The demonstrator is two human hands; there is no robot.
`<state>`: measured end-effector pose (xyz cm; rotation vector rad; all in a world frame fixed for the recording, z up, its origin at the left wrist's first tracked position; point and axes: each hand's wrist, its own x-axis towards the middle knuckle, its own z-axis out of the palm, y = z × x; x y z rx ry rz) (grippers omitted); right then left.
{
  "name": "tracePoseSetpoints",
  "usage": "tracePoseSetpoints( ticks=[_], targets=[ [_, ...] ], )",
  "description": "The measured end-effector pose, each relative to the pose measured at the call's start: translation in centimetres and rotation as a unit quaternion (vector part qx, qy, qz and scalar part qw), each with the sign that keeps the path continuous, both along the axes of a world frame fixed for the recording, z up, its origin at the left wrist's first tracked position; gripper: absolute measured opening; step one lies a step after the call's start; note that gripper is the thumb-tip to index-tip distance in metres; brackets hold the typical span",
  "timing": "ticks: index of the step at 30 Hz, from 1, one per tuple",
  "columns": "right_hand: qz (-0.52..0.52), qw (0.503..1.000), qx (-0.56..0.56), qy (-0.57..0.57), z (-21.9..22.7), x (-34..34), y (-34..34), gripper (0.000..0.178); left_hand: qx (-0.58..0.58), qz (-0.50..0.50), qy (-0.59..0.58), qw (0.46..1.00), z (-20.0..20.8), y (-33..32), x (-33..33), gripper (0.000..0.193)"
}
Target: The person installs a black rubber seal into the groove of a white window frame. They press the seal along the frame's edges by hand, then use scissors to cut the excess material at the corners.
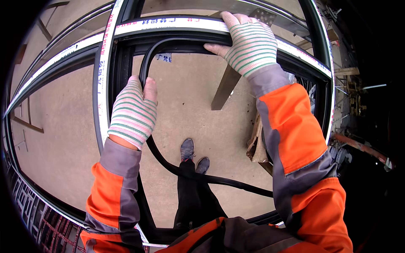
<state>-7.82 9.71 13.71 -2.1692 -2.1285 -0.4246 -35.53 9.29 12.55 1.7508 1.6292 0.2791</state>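
Observation:
A black rubber sealing strip (211, 180) loops through an opening of a dark frame (177, 24) with white protective film on its bars. My left hand (133, 111), in a striped knit glove, pinches the strip near the opening's left side. Above that hand the strip bends in a curve and runs right along the inner side of the far bar. My right hand (251, 44), gloved alike, wraps over this bar, its thumb at the inner side beside the strip. Below my left hand the strip hangs loose and passes across my legs to the right.
A grey metal leg (228, 86) slants below the far bar. A torn cardboard box (256, 141) stands on the floor (198, 114) under the right side. My shoes (187, 148) show through the opening. Another frame opening lies to the left, and metal racks (36, 202) are at the lower left.

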Motion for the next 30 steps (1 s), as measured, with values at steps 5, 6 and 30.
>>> tracePoseSetpoints(
  ticks=[5, 6, 30],
  targets=[
    [-0.008, 1.000, 0.007, 0.005, 0.1, -0.2, 0.2, 0.080, 0.053, -0.017, -0.012, 0.998, -1.8, 0.1, -0.8, 0.047],
    [-0.011, 1.000, 0.006, 0.005, 0.0, -0.2, 0.1, 0.080, 0.048, -0.013, -0.015, 0.999, -1.6, 0.1, -0.8, 0.046],
    [0.010, 1.000, 0.026, 0.014, -0.2, -4.4, 2.4, 0.077, 0.098, -0.067, 0.082, 0.990, -0.8, 0.1, 0.3, 0.038]
  ],
)
